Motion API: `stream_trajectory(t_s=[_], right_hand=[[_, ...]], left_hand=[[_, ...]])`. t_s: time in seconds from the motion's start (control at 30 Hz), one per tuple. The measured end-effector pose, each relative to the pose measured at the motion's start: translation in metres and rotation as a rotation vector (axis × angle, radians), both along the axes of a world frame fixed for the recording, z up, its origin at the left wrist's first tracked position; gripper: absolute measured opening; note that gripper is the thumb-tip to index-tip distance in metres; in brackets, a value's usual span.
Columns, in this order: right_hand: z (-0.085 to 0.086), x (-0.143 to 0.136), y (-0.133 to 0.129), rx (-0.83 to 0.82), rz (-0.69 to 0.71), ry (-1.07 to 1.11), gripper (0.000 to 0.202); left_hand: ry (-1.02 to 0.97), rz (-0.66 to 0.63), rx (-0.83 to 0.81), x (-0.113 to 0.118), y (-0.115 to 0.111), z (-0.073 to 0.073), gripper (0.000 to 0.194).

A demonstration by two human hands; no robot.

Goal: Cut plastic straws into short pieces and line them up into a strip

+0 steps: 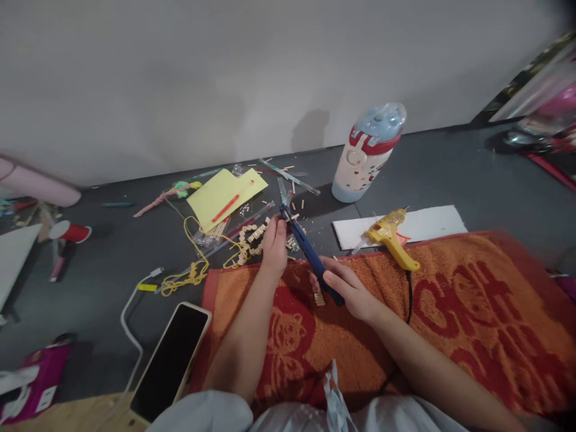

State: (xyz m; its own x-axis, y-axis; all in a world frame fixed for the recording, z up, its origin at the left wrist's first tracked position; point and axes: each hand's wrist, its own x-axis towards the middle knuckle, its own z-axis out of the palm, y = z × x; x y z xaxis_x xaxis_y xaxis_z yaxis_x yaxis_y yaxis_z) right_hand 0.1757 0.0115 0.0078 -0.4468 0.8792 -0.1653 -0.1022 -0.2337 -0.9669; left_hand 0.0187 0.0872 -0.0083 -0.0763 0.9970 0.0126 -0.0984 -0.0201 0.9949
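My right hand (348, 285) is wrapped round the long blue handles of a pliers-like cutter (310, 249), which slants up and away to the left. At the cutter's dark head, my left hand (274, 243) is closed, with a thin wooden stick (293, 217) showing beside its fingertips. Just below my right fingers is a small row of joined wooden pieces (319, 299), above the orange towel (346, 354). Left of my left hand lies a curved chain of little wooden pieces (245, 237).
A yellow glue gun (391, 234) rests on a white board (432, 223) at the right. Behind stands a water bottle (366, 156). Yellow paper (220, 198), yellow cord (193, 273), a phone (171, 363) and a red thread spool (72, 232) lie to the left.
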Motion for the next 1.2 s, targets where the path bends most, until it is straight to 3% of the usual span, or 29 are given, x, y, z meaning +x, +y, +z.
stream_trajectory(t_s=[0.17, 0.43, 0.67, 0.8, 1.07, 1.2], right_hand=[[0.003, 0.001, -0.001, 0.015, 0.006, -0.034, 0.046], [0.006, 0.005, -0.001, 0.068, -0.020, -0.131, 0.042], [0.005, 0.007, -0.002, 0.126, -0.008, -0.224, 0.047], [0.006, 0.007, -0.003, 0.175, -0.041, -0.255, 0.055], [0.000, 0.011, -0.004, 0.299, -0.055, -0.392, 0.053], [-0.003, 0.014, -0.004, 0.363, -0.057, -0.495, 0.062]], left_hand=[[-0.145, -0.005, -0.015, 0.004, -0.001, 0.005, 0.048], [-0.198, -0.046, -0.024, 0.004, -0.002, 0.010, 0.049], [-0.219, -0.026, -0.019, 0.004, -0.001, 0.003, 0.051], [-0.016, 0.069, 0.083, 0.003, 0.001, 0.001, 0.047], [0.485, 0.187, 0.429, -0.004, -0.001, 0.012, 0.033], [0.460, 0.141, 0.463, -0.008, -0.001, 0.012, 0.036]])
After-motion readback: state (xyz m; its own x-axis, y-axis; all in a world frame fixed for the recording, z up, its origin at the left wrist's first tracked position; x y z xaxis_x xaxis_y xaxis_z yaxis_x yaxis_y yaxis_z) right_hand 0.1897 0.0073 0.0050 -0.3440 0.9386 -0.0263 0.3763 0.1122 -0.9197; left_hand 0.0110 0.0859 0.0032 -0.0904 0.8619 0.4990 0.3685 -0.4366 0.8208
